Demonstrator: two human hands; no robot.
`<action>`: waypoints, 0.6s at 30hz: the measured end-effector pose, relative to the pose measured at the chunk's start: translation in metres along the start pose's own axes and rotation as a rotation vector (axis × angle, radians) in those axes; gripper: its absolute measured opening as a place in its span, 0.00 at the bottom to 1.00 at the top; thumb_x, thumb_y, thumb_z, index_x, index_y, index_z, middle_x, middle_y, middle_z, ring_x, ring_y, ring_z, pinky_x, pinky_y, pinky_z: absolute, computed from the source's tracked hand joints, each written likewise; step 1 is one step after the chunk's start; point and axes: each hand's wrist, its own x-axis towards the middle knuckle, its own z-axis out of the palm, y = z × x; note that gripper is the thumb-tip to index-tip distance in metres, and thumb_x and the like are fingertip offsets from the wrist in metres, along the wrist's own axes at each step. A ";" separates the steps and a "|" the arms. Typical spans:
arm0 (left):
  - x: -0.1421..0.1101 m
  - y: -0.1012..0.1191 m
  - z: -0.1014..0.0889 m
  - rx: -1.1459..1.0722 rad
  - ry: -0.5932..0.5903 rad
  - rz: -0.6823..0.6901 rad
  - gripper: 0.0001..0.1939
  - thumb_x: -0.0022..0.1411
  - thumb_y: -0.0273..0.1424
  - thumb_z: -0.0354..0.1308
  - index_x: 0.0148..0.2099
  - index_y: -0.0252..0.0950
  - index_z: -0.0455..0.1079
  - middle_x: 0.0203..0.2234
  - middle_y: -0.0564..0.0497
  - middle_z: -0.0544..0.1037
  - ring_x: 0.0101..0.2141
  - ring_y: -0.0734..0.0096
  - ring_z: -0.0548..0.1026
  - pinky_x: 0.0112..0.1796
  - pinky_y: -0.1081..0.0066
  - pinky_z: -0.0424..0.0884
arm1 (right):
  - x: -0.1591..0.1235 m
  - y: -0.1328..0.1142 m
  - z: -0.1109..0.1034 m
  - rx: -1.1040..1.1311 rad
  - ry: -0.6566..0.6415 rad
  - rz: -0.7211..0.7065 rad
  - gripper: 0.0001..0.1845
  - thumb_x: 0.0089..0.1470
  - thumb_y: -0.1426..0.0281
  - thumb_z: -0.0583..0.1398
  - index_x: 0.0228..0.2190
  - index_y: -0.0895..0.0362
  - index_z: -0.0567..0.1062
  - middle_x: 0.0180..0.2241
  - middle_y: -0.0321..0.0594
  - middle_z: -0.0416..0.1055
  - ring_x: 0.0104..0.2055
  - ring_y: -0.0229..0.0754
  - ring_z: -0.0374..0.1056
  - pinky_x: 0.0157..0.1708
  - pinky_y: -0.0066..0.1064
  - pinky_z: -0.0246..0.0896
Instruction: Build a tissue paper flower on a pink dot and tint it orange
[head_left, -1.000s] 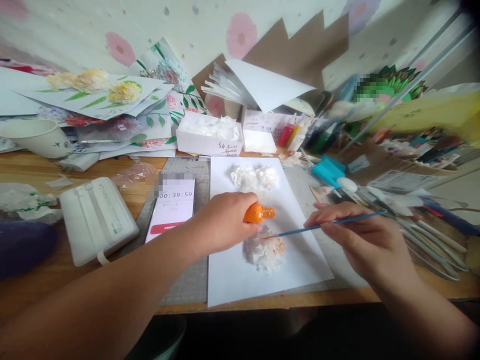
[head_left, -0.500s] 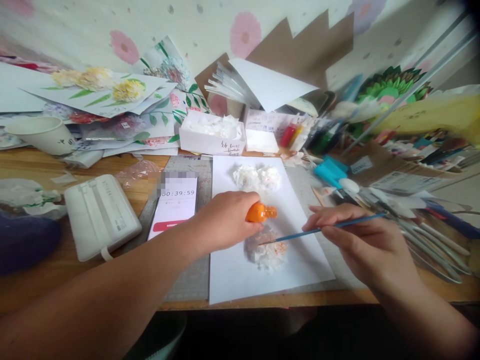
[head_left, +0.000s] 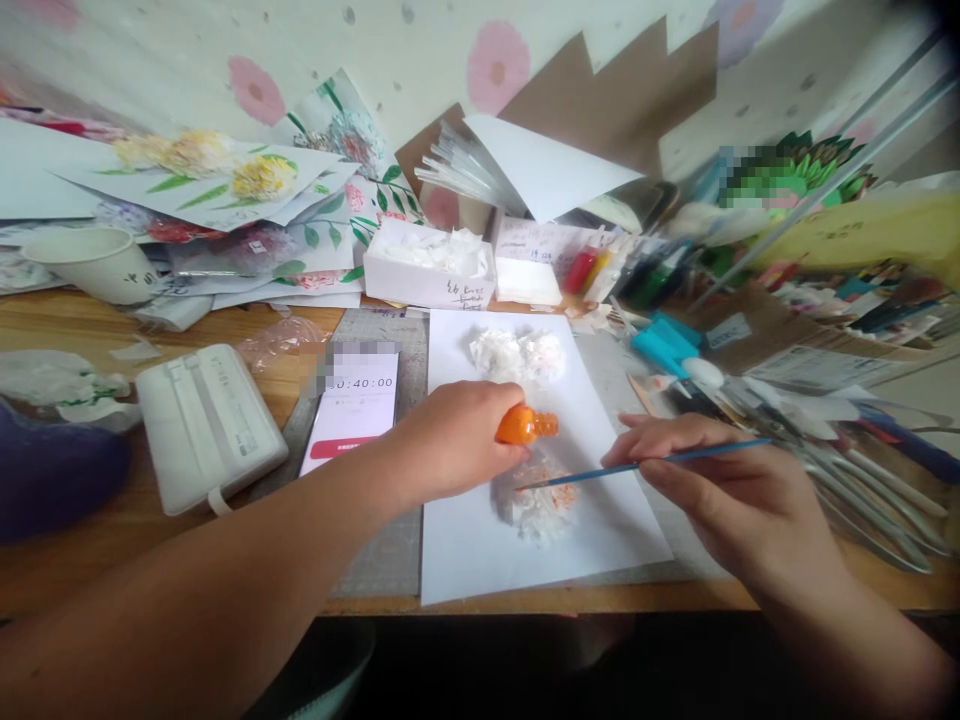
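Note:
My left hand is closed around a small orange paint bottle, its neck pointing right above the white paper sheet. My right hand pinches a thin blue paintbrush. The brush tip lies at the near crumpled white paper flower, whose upper part carries orange specks. Farther up the same sheet sits a pair of white crumpled paper flowers, one with a faint pinkish tint. Fingers hide most of the bottle's body.
A phone showing a timer and a white power bank lie left of the sheet. Behind it stands a box of white tissue scraps, with paint bottles to its right. Scissors and other tools crowd the right side.
Both hands keep nearly the same pose, with the brush tip still at the near flower. The whole view has shifted slightly, and the phone timer reads one second later.

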 end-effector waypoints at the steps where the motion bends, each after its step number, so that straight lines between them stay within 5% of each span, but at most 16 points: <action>1: 0.000 0.000 0.000 0.001 -0.002 -0.003 0.10 0.50 0.41 0.56 0.31 0.40 0.63 0.26 0.56 0.72 0.25 0.72 0.67 0.24 0.73 0.55 | 0.000 0.000 0.000 -0.009 -0.004 -0.002 0.02 0.52 0.70 0.61 0.31 0.50 0.74 0.32 0.30 0.77 0.38 0.37 0.72 0.57 0.37 0.56; 18: 0.000 -0.001 0.001 -0.005 0.004 -0.002 0.10 0.50 0.40 0.57 0.30 0.40 0.62 0.25 0.57 0.71 0.25 0.73 0.67 0.23 0.73 0.55 | 0.002 -0.010 -0.004 -0.109 -0.002 -0.056 0.03 0.52 0.70 0.60 0.31 0.49 0.73 0.32 0.31 0.76 0.38 0.37 0.72 0.56 0.36 0.57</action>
